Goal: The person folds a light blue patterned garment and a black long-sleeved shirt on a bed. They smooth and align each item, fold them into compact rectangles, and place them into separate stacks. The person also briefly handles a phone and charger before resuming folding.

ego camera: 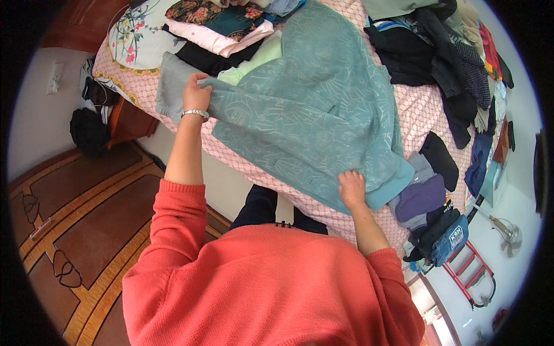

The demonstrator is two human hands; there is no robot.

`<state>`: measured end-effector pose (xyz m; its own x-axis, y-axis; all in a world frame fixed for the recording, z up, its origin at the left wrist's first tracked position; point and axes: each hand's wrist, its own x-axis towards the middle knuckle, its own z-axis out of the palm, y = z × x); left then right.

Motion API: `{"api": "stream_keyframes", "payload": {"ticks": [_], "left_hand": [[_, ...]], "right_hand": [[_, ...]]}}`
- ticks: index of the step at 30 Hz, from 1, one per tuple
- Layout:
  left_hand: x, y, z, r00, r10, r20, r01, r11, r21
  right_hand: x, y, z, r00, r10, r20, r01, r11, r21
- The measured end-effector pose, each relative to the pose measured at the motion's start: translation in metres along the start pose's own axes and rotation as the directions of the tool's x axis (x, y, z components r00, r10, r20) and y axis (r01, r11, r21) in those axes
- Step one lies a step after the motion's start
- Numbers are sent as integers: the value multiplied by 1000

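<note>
A green-blue patterned garment (303,104) lies spread on the bed, with a long folded part reaching left to a pale grey end. My left hand (198,93), with a bracelet at the wrist, grips the cloth of that long part near the grey end. Flat on the garment's lower right part, beside its plain teal band (391,184), rests my right hand (352,188); the fingers are slightly bent, and whether they pinch cloth cannot be told. A light green cloth (259,60) shows from behind the garment.
Folded clothes (420,197) are stacked at the bed's right edge. Black clothes (402,52) lie heaped at upper right, others at the top. The pink patterned bedsheet (277,184) borders my legs. A red step ladder (469,272) and a fan (510,233) stand beyond.
</note>
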<state>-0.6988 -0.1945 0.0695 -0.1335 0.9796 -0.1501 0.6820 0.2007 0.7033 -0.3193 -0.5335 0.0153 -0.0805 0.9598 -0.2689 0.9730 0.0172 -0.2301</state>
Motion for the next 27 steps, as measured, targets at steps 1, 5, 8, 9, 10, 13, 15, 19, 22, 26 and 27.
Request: {"api": "stream_keyframes", "payload": {"ticks": [1, 5, 8, 9, 10, 13, 15, 19, 22, 26, 27], "left_hand": [[2, -2, 2, 999, -8, -51, 16, 987, 159], [10, -6, -2, 996, -53, -73, 69, 967, 246], [20, -5, -13, 991, -105, -84, 110, 992, 60], [20, -5, -15, 986, -164, 10, 163, 970, -180], [17, -7, -17, 970, -216, 110, 242, 888, -392], [-8, -21, -18, 968, -93, 231, 215, 782, -585], [-29, -38, -17, 973, 6, 231, 119, 845, -521], [-47, -66, -10, 938, 21, 346, 116, 921, -371], [-46, -72, -7, 940, -54, 337, 116, 979, -166], [-42, -62, -12, 952, -72, 296, 188, 904, -383], [-41, -58, -14, 978, -27, 205, 105, 919, -379]], "right_hand": [[-2, 0, -1, 1000, -1, -3, 1, 1000, 11], [-19, 2, -6, 992, 28, -126, -19, 997, 72], [-31, 8, -3, 951, 154, -269, -126, 985, 120], [-33, 9, -1, 937, 180, -298, -147, 981, 130], [-34, 10, 2, 914, 207, -348, -165, 975, 147], [-31, 10, 10, 942, 186, -280, -154, 979, 132], [-28, 8, 12, 941, 209, -266, -194, 978, 83], [-19, 3, 6, 945, 227, -237, -226, 974, 33], [-7, -2, 2, 940, 90, -329, -100, 995, -13], [5, -3, -2, 983, -25, -184, 25, 1000, -5], [5, -1, -3, 983, -28, -181, 31, 999, 16]]}}
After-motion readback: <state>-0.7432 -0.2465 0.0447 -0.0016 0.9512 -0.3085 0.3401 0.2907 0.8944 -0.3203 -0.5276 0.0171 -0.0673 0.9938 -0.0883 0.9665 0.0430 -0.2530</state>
